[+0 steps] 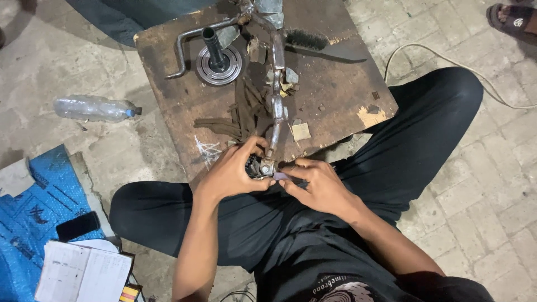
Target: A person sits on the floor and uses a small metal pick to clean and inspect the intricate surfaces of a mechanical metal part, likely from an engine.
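A small dark round part (254, 166) sits at the near edge of the worktop (335, 89), right at the lower end of a long jointed metal clamp arm (277, 95) that runs from the far edge down toward the person. The left hand (232, 170) wraps around this part from the left, its grip curled and pressed on it, fingers reaching up to the foot of the arm. The right hand (319, 184) comes in from the right, its grip pinching a small pale piece (281, 175) between thumb and forefinger, just beside the dark part and touching the arm's metal end.

Both hands rest over the person's lap, between knees clad in black trousers (414, 140).

Farther out on the worn wooden worktop lie a heap of dark strips (243, 114) left of the arm, a pale scrap of card (301, 131) to its right, a round ribbed disc with an upright black shaft (218, 59) far left, a bent metal bar (187, 47) around it, and a wire brush (321, 45) at the far right.

On the paved floor (481, 190) to the left lies an empty plastic bottle (95, 108); nearer, a blue sheet (33, 212), a dark phone (78, 225) and an open notebook (84, 274). A white cable (447, 59) curves at the far right, near a sandalled foot (512, 19).
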